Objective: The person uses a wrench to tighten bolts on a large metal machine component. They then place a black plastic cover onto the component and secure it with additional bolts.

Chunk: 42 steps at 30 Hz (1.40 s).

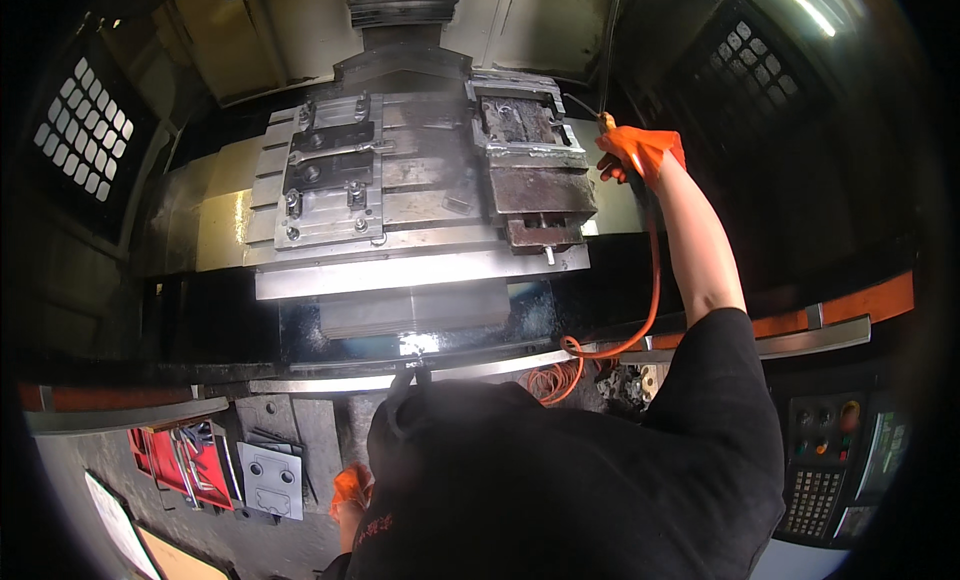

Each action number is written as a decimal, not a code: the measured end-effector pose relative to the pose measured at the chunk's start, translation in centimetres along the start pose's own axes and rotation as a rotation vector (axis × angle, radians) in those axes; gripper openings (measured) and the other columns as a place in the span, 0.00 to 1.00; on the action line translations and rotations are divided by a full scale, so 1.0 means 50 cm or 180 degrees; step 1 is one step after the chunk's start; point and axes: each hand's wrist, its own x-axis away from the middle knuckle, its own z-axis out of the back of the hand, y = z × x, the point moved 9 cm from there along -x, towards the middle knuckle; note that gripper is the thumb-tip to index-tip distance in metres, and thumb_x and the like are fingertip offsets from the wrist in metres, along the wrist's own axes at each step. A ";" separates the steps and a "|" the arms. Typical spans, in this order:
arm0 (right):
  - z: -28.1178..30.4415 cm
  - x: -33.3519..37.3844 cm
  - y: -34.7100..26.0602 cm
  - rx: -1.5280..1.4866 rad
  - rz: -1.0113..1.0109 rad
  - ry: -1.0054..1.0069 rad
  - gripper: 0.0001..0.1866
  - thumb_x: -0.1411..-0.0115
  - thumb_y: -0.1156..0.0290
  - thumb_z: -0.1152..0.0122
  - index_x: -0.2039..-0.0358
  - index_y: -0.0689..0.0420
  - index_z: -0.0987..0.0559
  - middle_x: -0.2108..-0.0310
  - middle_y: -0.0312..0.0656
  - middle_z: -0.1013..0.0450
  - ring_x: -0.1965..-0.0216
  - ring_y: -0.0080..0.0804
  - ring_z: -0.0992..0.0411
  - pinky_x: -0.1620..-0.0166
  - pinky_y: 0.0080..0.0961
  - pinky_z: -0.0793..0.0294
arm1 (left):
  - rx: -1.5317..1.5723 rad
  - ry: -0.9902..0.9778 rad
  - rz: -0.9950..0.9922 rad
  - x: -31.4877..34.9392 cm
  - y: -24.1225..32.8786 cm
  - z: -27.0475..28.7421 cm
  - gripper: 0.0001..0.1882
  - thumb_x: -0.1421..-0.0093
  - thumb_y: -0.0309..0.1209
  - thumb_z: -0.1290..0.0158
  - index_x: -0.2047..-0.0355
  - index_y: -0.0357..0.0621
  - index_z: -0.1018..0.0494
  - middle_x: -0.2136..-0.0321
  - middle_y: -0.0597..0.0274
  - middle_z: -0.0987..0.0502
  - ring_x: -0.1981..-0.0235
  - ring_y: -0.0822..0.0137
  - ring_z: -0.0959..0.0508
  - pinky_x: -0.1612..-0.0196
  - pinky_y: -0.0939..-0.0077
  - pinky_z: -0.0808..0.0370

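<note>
My right hand [640, 157], in an orange glove, is closed round an air blow gun [606, 122]. The gun's thin bent nozzle points left toward the machine vise [540, 190] on the machine table. From the gun an orange coiled hose [655, 270] runs down toward me. My left hand [350, 490], also gloved in orange, hangs low beside my body, near a flat work surface; its fingers are too hidden to read. Left of the vise, a fixture plate [335, 220] carries bolted clamps, and an open-ended wrench [335, 152] lies across it.
Dark machine walls with grid windows [85, 130] enclose both sides. At lower left are a red tray [185, 465] of hand tools and a grey plate with holes [272, 480]. A control panel [825, 470] stands at lower right. The front door sill [500, 365] runs before me.
</note>
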 end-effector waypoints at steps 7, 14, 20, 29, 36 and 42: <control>-0.166 0.248 -0.004 0.0055 0.0215 0.0107 0.24 0.30 0.50 0.44 0.66 0.62 0.20 0.77 0.46 0.22 0.88 0.29 0.30 0.84 0.25 0.33 | 0.0085 -0.0401 -0.0698 0.110 0.131 0.002 0.26 0.29 0.55 0.58 0.54 0.50 0.20 0.63 0.67 0.20 0.61 0.64 0.22 0.62 0.56 0.24; -0.617 0.527 -0.022 0.0871 -0.0109 -0.3224 0.22 0.32 0.53 0.36 0.56 0.63 0.19 0.67 0.43 0.19 0.76 0.23 0.25 0.79 0.17 0.31 | 0.3906 -0.0608 -0.1299 0.225 0.376 0.038 0.28 0.23 0.50 0.67 0.32 0.49 0.36 0.31 0.55 0.34 0.32 0.52 0.33 0.35 0.32 0.34; -0.767 0.596 -0.137 0.1710 0.0172 -0.3957 0.18 0.34 0.55 0.34 0.67 0.61 0.17 0.77 0.38 0.20 0.83 0.21 0.29 0.79 0.17 0.31 | 0.5504 -0.0663 -0.1664 0.291 0.392 0.112 0.21 0.27 0.34 0.55 0.36 0.45 0.32 0.35 0.54 0.30 0.35 0.49 0.29 0.33 0.30 0.35; -1.034 0.602 -0.212 0.2342 0.0194 -0.3042 0.18 0.32 0.56 0.38 0.66 0.61 0.18 0.78 0.40 0.22 0.86 0.23 0.29 0.85 0.20 0.34 | 0.4390 -0.0021 -0.1233 0.106 0.191 0.280 0.26 0.29 0.35 0.48 0.33 0.44 0.35 0.34 0.54 0.31 0.31 0.52 0.33 0.33 0.50 0.32; -1.450 0.662 -0.137 0.2700 0.0085 -0.3693 0.19 0.33 0.51 0.39 0.65 0.56 0.18 0.75 0.39 0.21 0.82 0.25 0.29 0.81 0.24 0.32 | 0.1671 0.2281 -0.0627 -0.054 -0.083 0.498 0.34 0.42 0.26 0.42 0.34 0.38 0.34 0.44 0.45 0.22 0.44 0.52 0.21 0.43 0.64 0.25; -1.658 0.791 -0.213 0.3596 0.0458 -0.3713 0.19 0.33 0.54 0.40 0.66 0.59 0.19 0.75 0.41 0.22 0.81 0.26 0.30 0.78 0.26 0.31 | 0.1660 0.1502 -0.0709 -0.164 -0.128 0.551 0.33 0.47 0.26 0.39 0.39 0.34 0.30 0.50 0.44 0.20 0.47 0.51 0.20 0.46 0.62 0.24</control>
